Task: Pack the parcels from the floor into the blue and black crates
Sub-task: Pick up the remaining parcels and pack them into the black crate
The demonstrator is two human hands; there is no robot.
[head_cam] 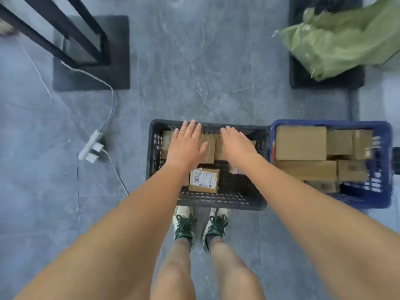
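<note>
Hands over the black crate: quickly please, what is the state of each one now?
Left hand: open, fingers straight, flat on the parcels in the black crate.
Right hand: open, palm down on the same parcels, gripping nothing.

I look straight down. Left hand and right hand both flat, fingers straight, over brown parcels at far end of black crate. Whether palms touch, I cannot tell. Labelled parcel lies alone nearer my feet, inside same crate. Blue crate touches black crate's right side, packed with cardboard boxes. Green-laced shoes just behind black crate. Grey floor; white power strip with cable at left; green bag top right.
</note>
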